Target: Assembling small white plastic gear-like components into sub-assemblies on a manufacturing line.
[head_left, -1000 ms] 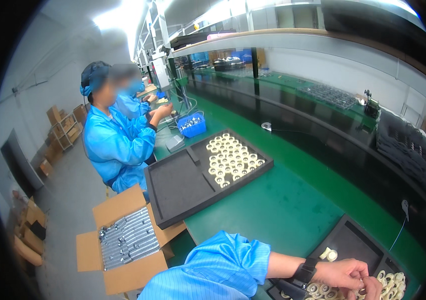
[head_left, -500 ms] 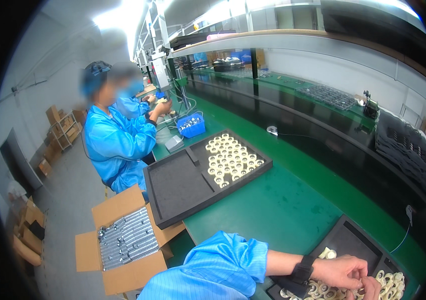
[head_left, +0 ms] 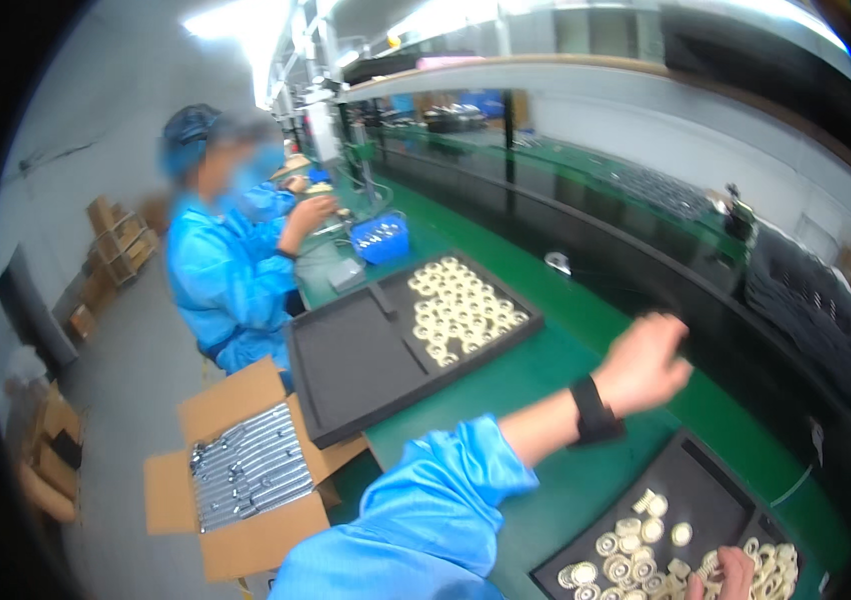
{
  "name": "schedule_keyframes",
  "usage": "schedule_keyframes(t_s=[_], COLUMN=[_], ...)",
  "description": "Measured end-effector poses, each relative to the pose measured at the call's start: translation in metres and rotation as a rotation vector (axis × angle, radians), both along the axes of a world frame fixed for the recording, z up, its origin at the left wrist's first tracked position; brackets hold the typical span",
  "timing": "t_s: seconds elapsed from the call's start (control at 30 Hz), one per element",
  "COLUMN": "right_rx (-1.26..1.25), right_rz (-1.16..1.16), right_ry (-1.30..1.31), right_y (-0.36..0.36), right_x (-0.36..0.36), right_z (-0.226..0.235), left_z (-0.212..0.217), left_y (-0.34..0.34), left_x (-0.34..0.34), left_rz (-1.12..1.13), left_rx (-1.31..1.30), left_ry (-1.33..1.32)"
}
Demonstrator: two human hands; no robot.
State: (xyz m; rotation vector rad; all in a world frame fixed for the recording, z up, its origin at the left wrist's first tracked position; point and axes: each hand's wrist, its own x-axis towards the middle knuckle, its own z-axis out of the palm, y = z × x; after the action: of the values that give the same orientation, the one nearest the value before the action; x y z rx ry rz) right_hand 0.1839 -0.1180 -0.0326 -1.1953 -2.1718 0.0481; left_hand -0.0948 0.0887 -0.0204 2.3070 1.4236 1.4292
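My left hand (head_left: 646,360) hangs in the air above the green bench, its fingers loosely curled and blurred; whether it holds anything does not show. A black strap circles its wrist above a blue sleeve. Below it lies a black tray (head_left: 706,480) with several cream-coloured rings (head_left: 636,545). Only the fingertips of my right hand (head_left: 733,575) show at the lower edge, resting among the rings.
A second black tray (head_left: 366,370) with cream rings (head_left: 461,305) lies farther along the bench. A co-worker in blue (head_left: 231,270) works by a blue bin (head_left: 382,240). An open cardboard box (head_left: 236,470) of metal parts stands on the floor at the left.
My left hand has lifted off the near tray of rings and moved up and to the left. The right fingertips stay at the tray.
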Motion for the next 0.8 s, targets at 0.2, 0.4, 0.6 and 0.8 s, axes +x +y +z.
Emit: schedule_keyframes(t_s=[0.2, 0.4, 0.6, 0.8], right_rx=[-0.018, -0.046, -0.107, -0.17], right_rz=[-0.016, -0.066, -0.079, -0.18], right_ry=[0.047, 0.039, 0.022, 0.029], right_y=[0.01, 0.016, 0.022, 0.027], right_x=[-0.003, 0.0, 0.005, 0.009], right_z=[0.001, 0.001, -0.003, -0.004], left_z=[-0.038, -0.072, -0.1, -0.093], left_y=[0.105, 0.184, 0.25, 0.263], left_x=[-0.096, -0.124, -0.133, -0.119], left_rz=[0.656, 0.8, 0.923, 0.874], left_rx=[-0.487, -0.672, -0.634, -0.736], left_ry=[0.179, -0.01, -0.148, 0.05])
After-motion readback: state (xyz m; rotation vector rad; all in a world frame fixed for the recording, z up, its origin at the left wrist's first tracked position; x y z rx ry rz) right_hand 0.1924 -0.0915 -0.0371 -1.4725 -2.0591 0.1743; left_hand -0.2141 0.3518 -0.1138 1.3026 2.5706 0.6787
